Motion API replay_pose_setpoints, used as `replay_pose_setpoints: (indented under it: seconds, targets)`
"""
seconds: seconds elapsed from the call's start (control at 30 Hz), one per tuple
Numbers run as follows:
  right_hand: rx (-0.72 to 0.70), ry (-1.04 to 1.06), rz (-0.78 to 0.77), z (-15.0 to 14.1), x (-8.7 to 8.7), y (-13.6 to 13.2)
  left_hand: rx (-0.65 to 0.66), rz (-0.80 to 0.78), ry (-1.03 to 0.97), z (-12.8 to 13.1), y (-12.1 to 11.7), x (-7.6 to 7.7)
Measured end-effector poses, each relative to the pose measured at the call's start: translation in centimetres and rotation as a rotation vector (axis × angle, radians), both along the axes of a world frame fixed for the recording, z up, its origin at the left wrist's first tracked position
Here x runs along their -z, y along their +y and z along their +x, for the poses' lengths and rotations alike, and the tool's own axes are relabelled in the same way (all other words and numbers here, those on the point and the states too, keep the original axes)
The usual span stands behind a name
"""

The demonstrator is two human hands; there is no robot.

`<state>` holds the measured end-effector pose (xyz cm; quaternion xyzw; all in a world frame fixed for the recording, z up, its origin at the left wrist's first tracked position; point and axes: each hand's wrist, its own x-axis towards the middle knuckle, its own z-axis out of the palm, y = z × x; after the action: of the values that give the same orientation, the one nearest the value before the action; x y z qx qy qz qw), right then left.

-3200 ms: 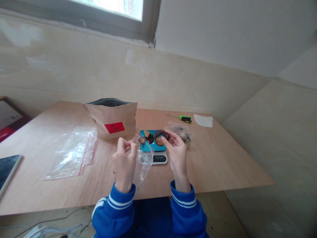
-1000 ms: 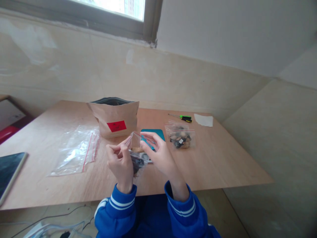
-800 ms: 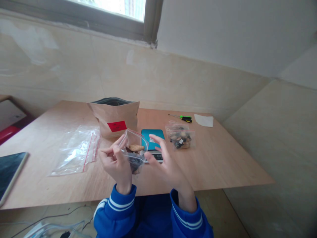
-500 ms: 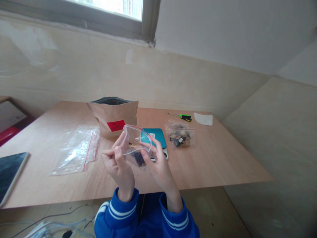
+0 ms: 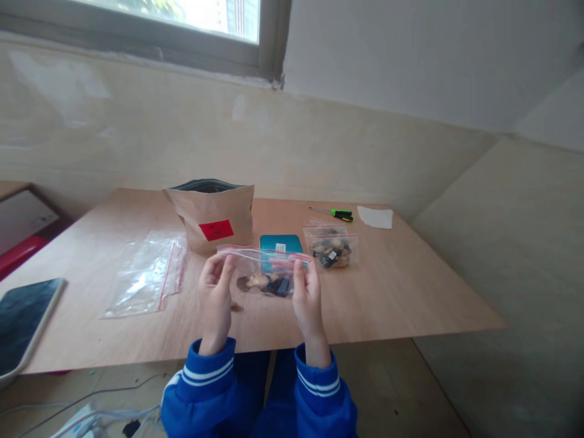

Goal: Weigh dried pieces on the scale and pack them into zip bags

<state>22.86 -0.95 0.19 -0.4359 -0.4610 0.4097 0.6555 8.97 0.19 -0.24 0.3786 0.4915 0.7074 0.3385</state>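
Note:
A clear zip bag (image 5: 255, 267) with a red seal line hangs between my hands above the table. Brown and dark dried pieces lie in its lower part. My left hand (image 5: 216, 292) pinches the bag's upper left corner between thumb and fingers. At the upper right corner, my right hand (image 5: 307, 295) grips the seal, thumb toward me. The bag's mouth is drawn out nearly straight; whether it is sealed I cannot tell. Behind the bag, a teal flat device (image 5: 278, 243) with a white label is partly covered by it.
A brown paper pouch (image 5: 214, 210) with a red label stands open at the back. Flat clear bags (image 5: 141, 280) and a tablet (image 5: 30, 322) lie left. Filled zip bags (image 5: 332, 249), screwdrivers (image 5: 342, 215) and white paper (image 5: 375, 217) are right. Cables (image 5: 100, 417) run below the table.
The bag's mouth was spread wide open with my hands close in; now it is pulled flat and straight. My hands have moved apart to its two upper corners.

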Motion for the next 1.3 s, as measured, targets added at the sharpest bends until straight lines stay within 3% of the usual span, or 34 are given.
replay_pose_setpoints:
  seconds: [0.27,0.53,0.83,0.93,1.07,1.17,1.3]
  targets:
    - [0.159,-0.108,0.025,1.6,-0.2,0.0,0.179,0.029,-0.015,-0.9,-0.1,0.2]
    - [0.211,-0.211,0.033,2.5,-0.1,-0.2,0.269,-0.001,0.047,-2.7,-0.4,0.6]
    - [0.295,-0.199,0.055,2.5,-0.1,-0.3,0.181,0.041,0.136,-2.6,-0.7,0.3]
    - [0.324,-0.332,0.086,3.1,-0.1,-0.2,0.161,0.074,0.183,-2.1,-1.1,0.0]
    - [0.458,-0.669,0.262,3.2,-1.0,-0.7,0.189,0.117,0.353,-0.9,-2.0,-0.6]
    - [0.297,-0.845,0.354,2.6,-2.3,-1.5,0.203,0.192,0.474,0.2,-2.6,-1.3]
    - [0.161,-0.856,0.417,1.9,-3.5,-2.4,0.192,0.234,0.520,0.9,-3.2,-2.0]
